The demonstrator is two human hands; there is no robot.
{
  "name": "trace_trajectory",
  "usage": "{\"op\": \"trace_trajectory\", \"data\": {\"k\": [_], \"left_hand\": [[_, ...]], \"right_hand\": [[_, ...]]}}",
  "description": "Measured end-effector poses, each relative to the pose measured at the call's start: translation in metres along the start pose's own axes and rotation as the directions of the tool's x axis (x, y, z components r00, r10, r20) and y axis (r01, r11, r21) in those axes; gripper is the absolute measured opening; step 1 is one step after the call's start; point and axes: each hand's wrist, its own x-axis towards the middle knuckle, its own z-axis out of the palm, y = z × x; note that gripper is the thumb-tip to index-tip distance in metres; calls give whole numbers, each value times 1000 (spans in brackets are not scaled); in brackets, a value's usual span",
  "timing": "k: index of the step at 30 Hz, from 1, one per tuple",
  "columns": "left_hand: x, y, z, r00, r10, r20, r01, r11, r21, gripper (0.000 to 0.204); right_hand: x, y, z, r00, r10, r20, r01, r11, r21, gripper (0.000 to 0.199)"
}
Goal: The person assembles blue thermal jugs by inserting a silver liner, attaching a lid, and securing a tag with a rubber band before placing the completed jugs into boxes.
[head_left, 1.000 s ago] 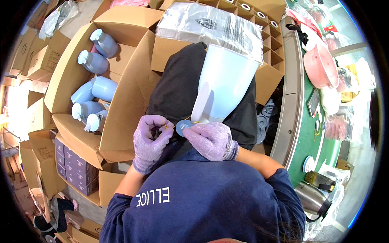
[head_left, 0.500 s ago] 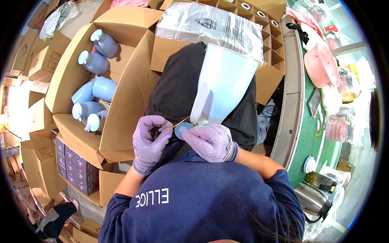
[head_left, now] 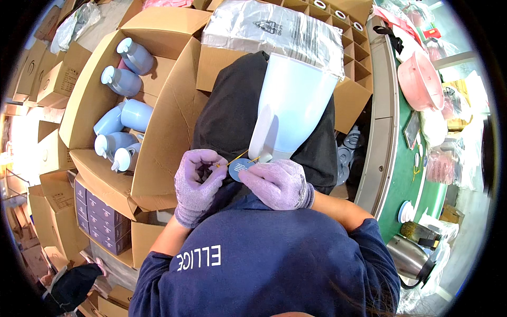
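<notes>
A light blue plastic jug [head_left: 301,105] lies across my lap on dark trousers, its wide open end away from me and its handle [head_left: 260,137] on the left side. A thin yellow cord [head_left: 238,157] runs from my left hand [head_left: 198,185] toward the handle's near end and the round blue tag. Gloved in light purple, my left hand pinches the cord between thumb and fingers. My right hand [head_left: 280,185], in a matching glove, grips the edge of the round blue hang tag [head_left: 238,168]. Its fingertips cover part of the tag.
At left an open carton [head_left: 174,116] holds several blue jugs [head_left: 122,81]. Below it sit small dark boxes [head_left: 108,219]. Ahead lies a silvery plastic sheet [head_left: 274,34] beside a divided carton [head_left: 359,55]. The green bench [head_left: 393,211] at right bears a pink basin [head_left: 421,82] and a steel jug [head_left: 407,257].
Both hands keep their holds on the cord and the tag, with hardly any movement. A dark shape at the lower left has shifted slightly.
</notes>
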Motion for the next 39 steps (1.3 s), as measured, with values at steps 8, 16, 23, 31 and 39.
{"op": "trace_trajectory", "data": {"k": [8,16,23,31,39], "left_hand": [[-4,1,-2,1000,11,-17,-9,996,89,30],[-13,6,-8,919,385,83,-383,824,418,25],[7,19,-12,785,517,341,-617,698,363,43],[18,-38,1,620,475,625,-784,406,469,26],[21,-35,-108,800,-356,482,-249,535,808,37]], "right_hand": [[0,-1,2,999,26,35,-27,999,19,25],[12,-9,1,972,90,219,-73,994,-86,44],[5,8,26,984,152,92,-163,979,125,26],[-41,7,2,925,352,142,-378,881,284,15],[-79,39,-41,783,581,224,-600,800,20,17]]}}
